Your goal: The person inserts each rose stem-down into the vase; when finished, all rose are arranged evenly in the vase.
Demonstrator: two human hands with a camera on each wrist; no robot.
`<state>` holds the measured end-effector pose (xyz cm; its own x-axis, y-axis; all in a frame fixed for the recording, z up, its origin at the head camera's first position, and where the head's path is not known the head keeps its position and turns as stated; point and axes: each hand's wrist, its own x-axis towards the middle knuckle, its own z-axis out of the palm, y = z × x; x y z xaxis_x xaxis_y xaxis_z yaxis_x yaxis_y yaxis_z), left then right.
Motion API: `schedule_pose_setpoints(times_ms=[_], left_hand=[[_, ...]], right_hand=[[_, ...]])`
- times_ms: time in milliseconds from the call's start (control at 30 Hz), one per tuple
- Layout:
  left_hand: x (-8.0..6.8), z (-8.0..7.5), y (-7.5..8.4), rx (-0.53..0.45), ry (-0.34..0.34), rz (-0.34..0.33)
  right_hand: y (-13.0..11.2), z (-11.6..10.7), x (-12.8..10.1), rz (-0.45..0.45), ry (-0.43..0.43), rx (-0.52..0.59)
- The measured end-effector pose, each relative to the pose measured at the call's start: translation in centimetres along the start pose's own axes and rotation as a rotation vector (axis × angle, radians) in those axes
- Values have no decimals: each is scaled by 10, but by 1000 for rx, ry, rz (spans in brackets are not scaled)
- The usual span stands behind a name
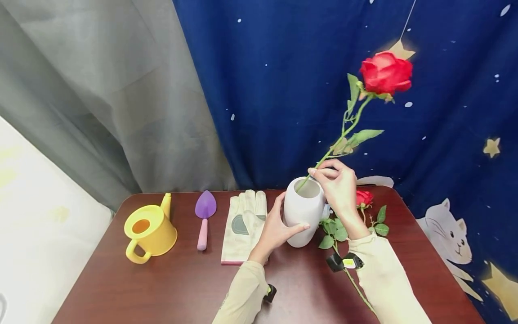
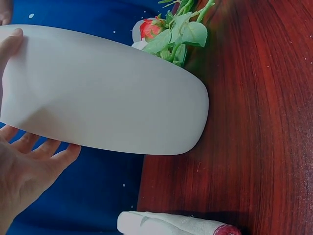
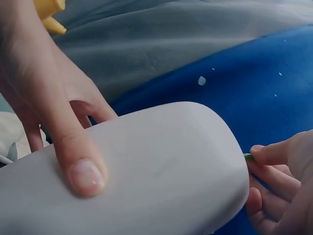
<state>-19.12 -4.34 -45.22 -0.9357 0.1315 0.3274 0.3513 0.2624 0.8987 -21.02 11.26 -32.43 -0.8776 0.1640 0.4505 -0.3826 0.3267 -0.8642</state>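
Observation:
A white vase (image 1: 302, 220) stands on the table, with my left hand (image 1: 275, 231) gripping its side, thumb across the front and fingers behind. My right hand (image 1: 339, 186) pinches the stem of a red rose (image 1: 386, 74) between thumb and fingertips, just above the vase's mouth. The lower end of that stem dips inside the rim, while the bloom leans up and to the right. In the right wrist view, only a short green bit of stem (image 3: 249, 157) shows between the fingertips and the vase rim. The left wrist view shows the vase wall (image 2: 107, 93) close up.
Behind the right forearm, another red rose (image 1: 364, 198) and leafy stems (image 1: 335, 228) lie on the table (image 1: 178, 288). To the left are folded work gloves (image 1: 238, 238), a purple trowel (image 1: 205, 204) with a pink handle, and a yellow watering can (image 1: 158, 234). Curtains (image 1: 283, 90) hang behind.

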Motion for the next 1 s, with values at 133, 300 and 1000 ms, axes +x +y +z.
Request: schedule_pose_setpoints(times_ms=[133, 300, 1000], left_hand=[[0, 1, 0, 0, -5, -22], [0, 1, 0, 7, -4, -23], [-1, 2, -3, 25, -11, -28]], right_hand=[[0, 6, -2, -140, 1, -124], [-1, 10, -1, -190, -40, -186], [1, 2, -11, -166, -293, -301]])
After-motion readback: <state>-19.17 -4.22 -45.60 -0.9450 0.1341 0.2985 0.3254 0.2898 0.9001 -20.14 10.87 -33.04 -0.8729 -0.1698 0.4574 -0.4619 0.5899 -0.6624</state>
